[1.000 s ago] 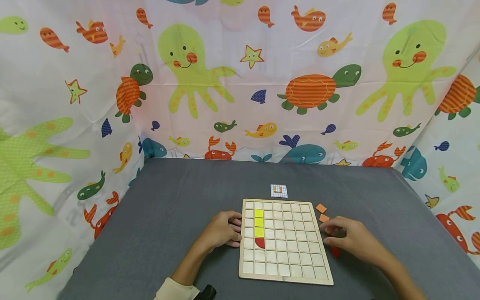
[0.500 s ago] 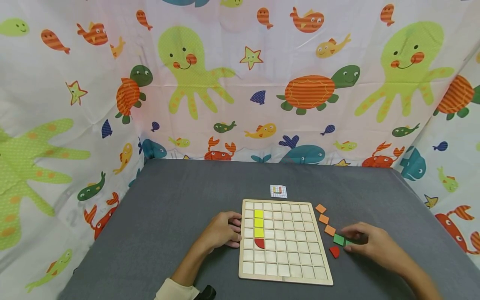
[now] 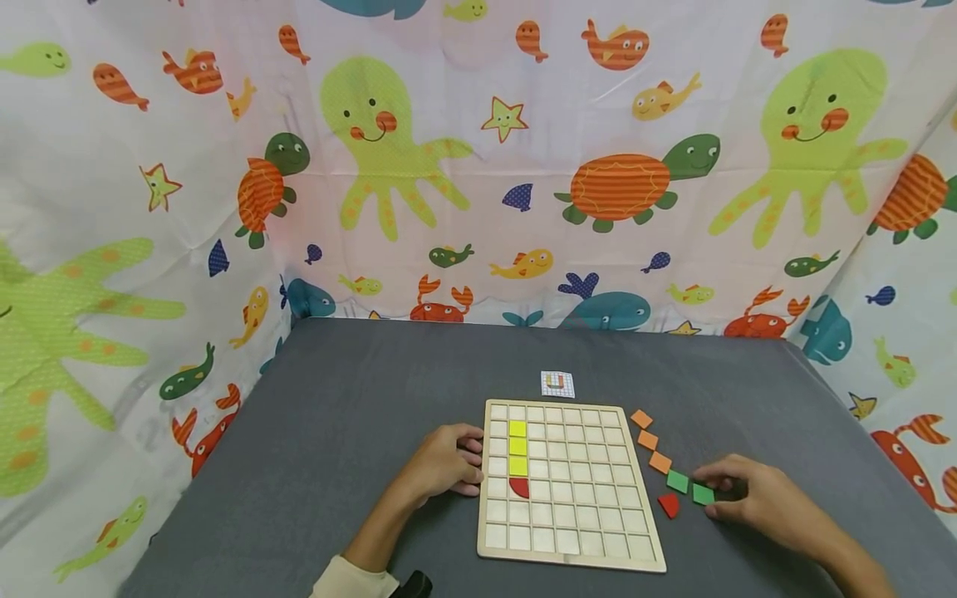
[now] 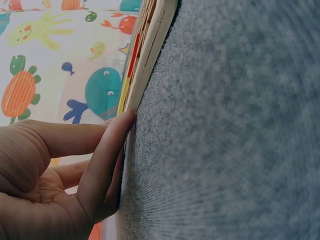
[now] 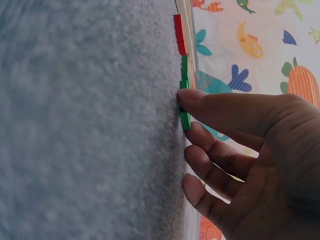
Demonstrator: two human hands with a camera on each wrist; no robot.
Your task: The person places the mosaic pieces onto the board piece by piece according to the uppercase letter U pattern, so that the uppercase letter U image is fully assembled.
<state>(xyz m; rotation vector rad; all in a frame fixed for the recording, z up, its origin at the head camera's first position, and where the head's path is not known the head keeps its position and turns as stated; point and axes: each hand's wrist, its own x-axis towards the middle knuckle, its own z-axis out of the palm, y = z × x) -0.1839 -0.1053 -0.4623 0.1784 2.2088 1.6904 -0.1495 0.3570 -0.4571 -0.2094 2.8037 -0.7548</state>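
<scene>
A wooden grid board (image 3: 571, 560) lies on the grey cloth. Within one of its columns sit several yellow square tiles (image 3: 517, 447), with a red quarter-round tile (image 3: 519, 487) just below them. My left hand (image 3: 443, 465) rests its fingertips against the board's left edge; the left wrist view shows the same fingers (image 4: 107, 160) at the rim. To the right of the board, my right hand (image 3: 755, 498) pinches a green square tile (image 3: 703, 494) between thumb and forefinger, low on the cloth. Beside it lie another green square tile (image 3: 677, 482) and a red rounded tile (image 3: 669, 505).
Several orange square tiles (image 3: 648, 440) trail along the board's right edge. Behind the board lies a small printed card (image 3: 557, 384) with a coloured pattern on a grid. A sea-animal curtain (image 3: 478, 191) encloses the back and sides of the table (image 3: 359, 374).
My right hand has moved right, away from the board's edge, uncovering the green, orange and red tiles. One green tile now sits further right. My left hand stays at the board.
</scene>
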